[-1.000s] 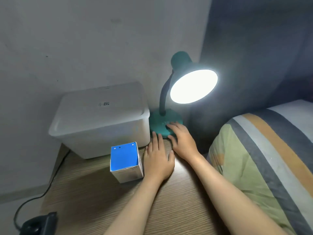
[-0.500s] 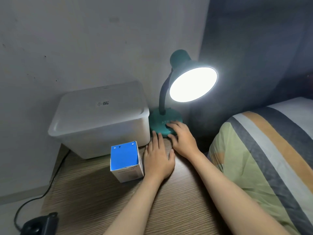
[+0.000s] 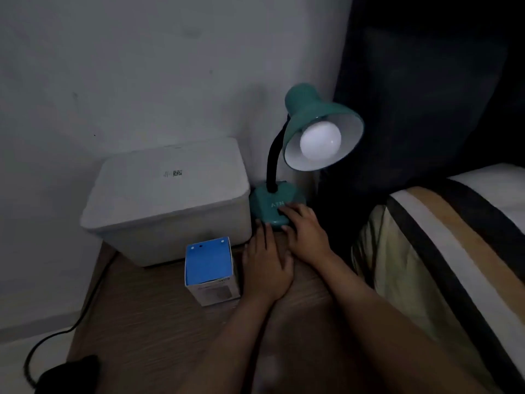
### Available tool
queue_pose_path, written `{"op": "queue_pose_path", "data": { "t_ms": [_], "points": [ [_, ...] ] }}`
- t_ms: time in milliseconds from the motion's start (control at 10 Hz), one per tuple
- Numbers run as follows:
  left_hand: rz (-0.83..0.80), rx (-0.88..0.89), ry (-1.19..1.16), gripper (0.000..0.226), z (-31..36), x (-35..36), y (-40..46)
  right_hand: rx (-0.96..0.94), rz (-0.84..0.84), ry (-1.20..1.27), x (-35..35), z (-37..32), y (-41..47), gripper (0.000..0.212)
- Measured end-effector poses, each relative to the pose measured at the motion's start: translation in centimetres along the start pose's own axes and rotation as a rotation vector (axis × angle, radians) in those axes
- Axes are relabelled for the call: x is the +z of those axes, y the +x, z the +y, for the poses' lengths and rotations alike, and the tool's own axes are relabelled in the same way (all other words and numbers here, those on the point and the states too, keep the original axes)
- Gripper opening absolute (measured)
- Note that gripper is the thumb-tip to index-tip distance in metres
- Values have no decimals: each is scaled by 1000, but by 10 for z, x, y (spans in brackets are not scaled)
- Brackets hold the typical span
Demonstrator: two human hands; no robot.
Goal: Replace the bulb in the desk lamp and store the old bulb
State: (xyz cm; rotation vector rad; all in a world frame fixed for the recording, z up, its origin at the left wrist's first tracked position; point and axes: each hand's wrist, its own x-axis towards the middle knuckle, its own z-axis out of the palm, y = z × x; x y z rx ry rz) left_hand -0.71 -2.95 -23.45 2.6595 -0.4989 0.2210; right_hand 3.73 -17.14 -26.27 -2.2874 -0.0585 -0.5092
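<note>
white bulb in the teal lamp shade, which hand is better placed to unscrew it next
Right hand: it rests on the teal lamp base, under the white bulb. Left hand lies flat on the wooden table.

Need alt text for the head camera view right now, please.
A teal gooseneck desk lamp, unlit, white bulb in its shade, stands on a wooden table; the right hand rests on its base, the left hand flat beside a blue-topped carton.

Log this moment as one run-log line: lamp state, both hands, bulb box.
lamp: off, bulb fitted | right hand: on lamp base | left hand: flat on table | bulb box: upright
</note>
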Motion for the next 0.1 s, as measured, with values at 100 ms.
{"op": "queue_pose_path", "data": {
  "t_ms": [100],
  "points": [
    [47, 2, 10, 71, 1, 0, -1, -13, 0, 2, -6, -7, -1, 40]
  ]
}}
